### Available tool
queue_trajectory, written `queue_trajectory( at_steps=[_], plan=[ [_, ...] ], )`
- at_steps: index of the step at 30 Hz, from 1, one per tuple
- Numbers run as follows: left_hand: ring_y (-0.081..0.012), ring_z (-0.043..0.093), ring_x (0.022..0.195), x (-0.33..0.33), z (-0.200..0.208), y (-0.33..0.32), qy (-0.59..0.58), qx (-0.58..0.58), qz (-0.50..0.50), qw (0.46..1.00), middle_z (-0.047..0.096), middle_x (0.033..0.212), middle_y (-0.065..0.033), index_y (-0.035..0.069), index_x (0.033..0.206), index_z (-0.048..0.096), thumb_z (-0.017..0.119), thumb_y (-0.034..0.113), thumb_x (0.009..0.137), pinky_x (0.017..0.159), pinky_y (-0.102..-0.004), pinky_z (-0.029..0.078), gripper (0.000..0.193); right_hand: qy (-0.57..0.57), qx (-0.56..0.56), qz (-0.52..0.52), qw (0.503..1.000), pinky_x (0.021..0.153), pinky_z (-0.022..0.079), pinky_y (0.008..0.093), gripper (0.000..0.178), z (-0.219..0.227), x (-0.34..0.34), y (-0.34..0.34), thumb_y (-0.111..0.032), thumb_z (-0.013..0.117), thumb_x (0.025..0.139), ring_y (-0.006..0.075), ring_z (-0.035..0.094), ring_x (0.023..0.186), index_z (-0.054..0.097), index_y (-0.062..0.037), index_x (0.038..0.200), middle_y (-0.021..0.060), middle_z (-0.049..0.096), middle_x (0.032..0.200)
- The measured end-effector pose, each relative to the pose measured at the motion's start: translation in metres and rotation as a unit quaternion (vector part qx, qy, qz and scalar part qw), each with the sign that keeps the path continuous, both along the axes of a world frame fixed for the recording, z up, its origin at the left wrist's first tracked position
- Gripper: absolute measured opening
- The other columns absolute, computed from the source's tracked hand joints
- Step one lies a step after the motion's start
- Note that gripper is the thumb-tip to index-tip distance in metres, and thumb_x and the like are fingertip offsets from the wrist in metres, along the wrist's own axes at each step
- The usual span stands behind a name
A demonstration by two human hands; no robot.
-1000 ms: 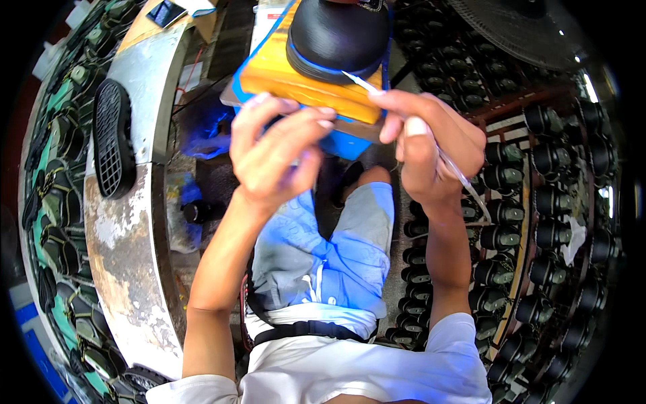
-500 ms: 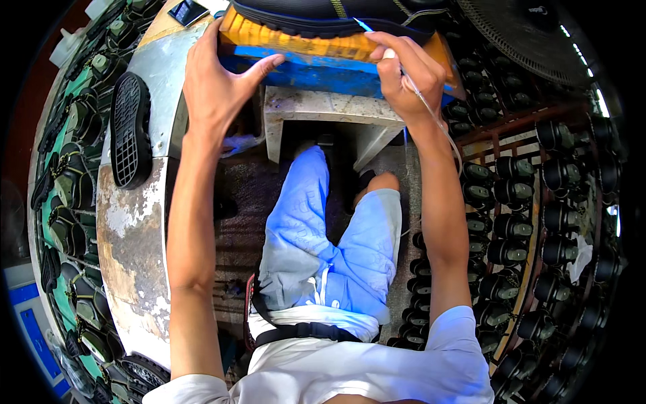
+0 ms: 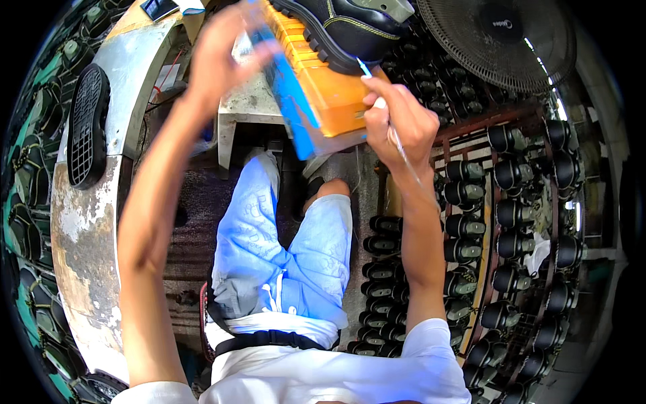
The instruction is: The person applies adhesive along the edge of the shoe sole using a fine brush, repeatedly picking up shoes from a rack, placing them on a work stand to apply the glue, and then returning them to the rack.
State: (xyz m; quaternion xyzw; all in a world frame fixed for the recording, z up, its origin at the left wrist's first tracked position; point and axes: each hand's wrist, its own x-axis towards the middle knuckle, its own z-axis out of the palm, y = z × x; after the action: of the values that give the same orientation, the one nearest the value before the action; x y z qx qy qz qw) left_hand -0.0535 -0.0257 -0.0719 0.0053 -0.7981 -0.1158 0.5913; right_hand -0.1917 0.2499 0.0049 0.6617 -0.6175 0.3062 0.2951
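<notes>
A black shoe (image 3: 360,34) with yellow stitching and a thick lugged sole lies on an orange-topped block (image 3: 330,94) with a blue side. The block stands turned at an angle on a worn white stool (image 3: 252,101). At the block's far left corner is my left hand (image 3: 222,60), blurred, its thumb stretched away from the fingers; whether it touches the block cannot be made out. My right hand (image 3: 404,124) pinches a thin pen-like tool (image 3: 364,66) with a light blue tip. The tip is at the sole's edge by the heel, and a thin cord trails toward my wrist.
To the left, a loose black sole (image 3: 89,128) lies on a worn metal-topped bench (image 3: 84,222), with a phone (image 3: 159,8) at its far end. Racks of black shoes (image 3: 464,192) line the right side, below a large fan (image 3: 498,40). More shoe parts (image 3: 27,202) fill the left edge.
The block and shoe have swung round clockwise, near side turned toward the left. My left hand has moved up along with it. The tool's tip now sits near the heel. The whole view has shifted.
</notes>
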Motion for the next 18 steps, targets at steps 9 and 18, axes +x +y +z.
queue_trajectory(
  at_steps=[9,18],
  plan=[
    [-0.0314,0.065,0.126,0.096,-0.041,0.062,-0.011,0.127,-0.005,0.992,0.076,0.128,-0.009,0.008,0.106,0.081,0.074,0.007,0.091,0.111,-0.0424,0.048,0.016,0.0,-0.027,0.055,0.998,0.06,0.057,0.0309,0.032,-0.014,0.023,-0.033,-0.002,0.056,0.086,0.0205,0.071,0.065,0.077,0.0005,0.11,0.0089,0.072,0.076],
    [-0.032,0.051,0.145,0.08,-0.033,0.002,-0.085,0.268,0.084,0.956,0.057,0.154,-0.0148,0.011,0.144,0.065,0.035,0.053,0.113,0.12,-0.043,0.039,0.06,0.009,-0.116,0.071,0.991,0.059,0.055,0.0342,0.032,-0.045,-0.002,-0.093,-0.005,0.063,0.08,0.0245,0.068,0.063,0.076,-0.0061,0.109,0.0071,0.066,0.077]
  ],
)
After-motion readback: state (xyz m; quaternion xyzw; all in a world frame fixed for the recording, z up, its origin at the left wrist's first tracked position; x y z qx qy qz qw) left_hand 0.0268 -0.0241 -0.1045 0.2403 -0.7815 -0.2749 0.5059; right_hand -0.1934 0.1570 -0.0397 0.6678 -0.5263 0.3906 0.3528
